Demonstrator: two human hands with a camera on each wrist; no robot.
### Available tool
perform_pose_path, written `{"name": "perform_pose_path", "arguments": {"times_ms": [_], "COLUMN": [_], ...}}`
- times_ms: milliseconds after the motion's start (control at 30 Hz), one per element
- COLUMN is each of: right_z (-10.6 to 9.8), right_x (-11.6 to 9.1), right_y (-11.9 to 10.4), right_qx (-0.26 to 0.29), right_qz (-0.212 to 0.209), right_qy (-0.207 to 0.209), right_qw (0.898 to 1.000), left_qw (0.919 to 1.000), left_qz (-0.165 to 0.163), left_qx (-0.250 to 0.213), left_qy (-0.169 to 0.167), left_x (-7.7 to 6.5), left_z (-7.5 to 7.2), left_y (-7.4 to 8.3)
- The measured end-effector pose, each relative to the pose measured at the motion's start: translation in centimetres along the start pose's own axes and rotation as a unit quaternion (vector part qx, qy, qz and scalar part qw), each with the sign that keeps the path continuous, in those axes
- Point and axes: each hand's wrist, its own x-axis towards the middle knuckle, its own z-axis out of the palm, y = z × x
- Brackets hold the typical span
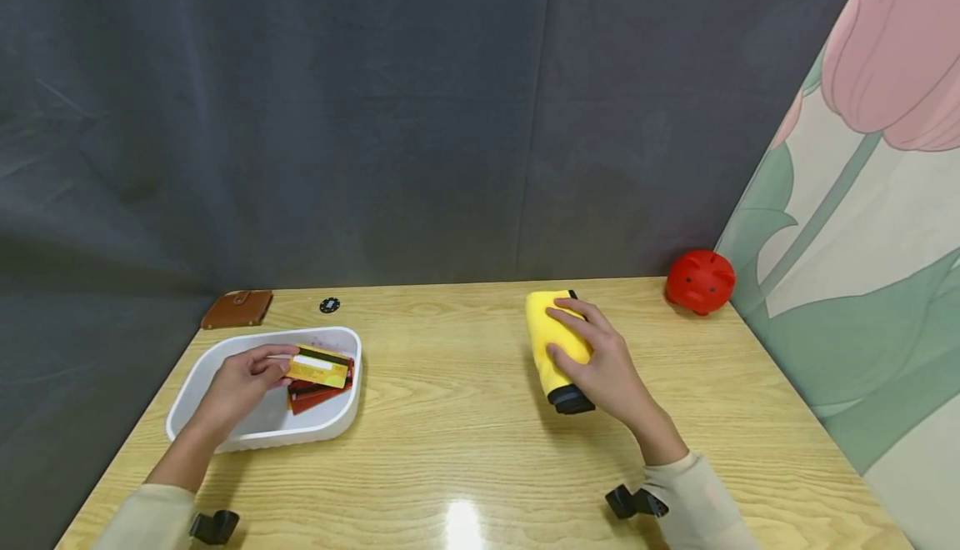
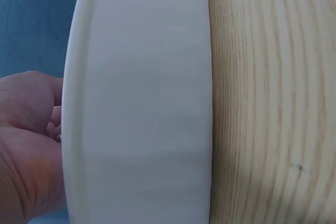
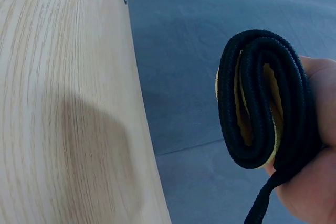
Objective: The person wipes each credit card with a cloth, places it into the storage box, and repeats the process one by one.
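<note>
My left hand (image 1: 238, 385) pinches a yellow card (image 1: 315, 368) with a dark stripe between thumb and fingers. Below it, red cards (image 1: 309, 404) lie in the right part of a white plastic tray (image 1: 300, 437). In the left wrist view the tray's outer wall (image 2: 142, 98) hides most of the card hand's fingers. My right hand (image 1: 603, 358) grips a rolled yellow cloth (image 1: 543, 337) with black edging, thumb and fingers spread around it. Its layered black end (image 3: 231, 129) faces the right wrist camera, held above the table.
A brown leather wallet (image 1: 238, 310) and a black-and-white poker chip (image 1: 329, 305) lie behind the tray. A red piggy bank (image 1: 700, 282) stands at the back right corner. Dark fabric (image 1: 420, 117) borders the wooden table at the back.
</note>
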Motion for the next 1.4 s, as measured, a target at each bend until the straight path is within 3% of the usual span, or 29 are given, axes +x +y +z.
{"name": "perform_pose_path", "arguments": {"times_ms": [267,467,667,900,1233,1400], "right_z": [0.02,0.1,0.16,0.13,0.02,-0.11], "right_x": [-0.03,-0.02,-0.03,-0.09,-0.05,-0.12], "right_y": [0.08,0.12,0.27,0.14,-0.04,0.19], "right_qx": [-0.001,0.0,-0.002,-0.001,-0.007,-0.009], "right_qz": [0.003,0.003,0.001,0.004,0.012,0.018], "right_qy": [-0.002,-0.001,-0.001,-0.002,-0.005,-0.007], "right_qw": [1.0,1.0,1.0,1.0,1.0,1.0], "left_qw": [0.9995,0.9982,0.9976,0.9945,0.9931,0.9947], "left_qz": [0.001,0.011,0.011,0.021,0.001,0.017], "left_qx": [0.031,0.05,0.039,0.07,0.085,0.064], "left_qy": [0.007,0.031,0.057,0.075,0.081,0.079], "left_x": [0.42,0.71,0.84,0.79,0.97,0.96], "left_z": [0.47,0.57,0.41,0.06,-0.07,0.04], "left_y": [0.08,0.17,0.09,-0.01,0.3,0.96]}}
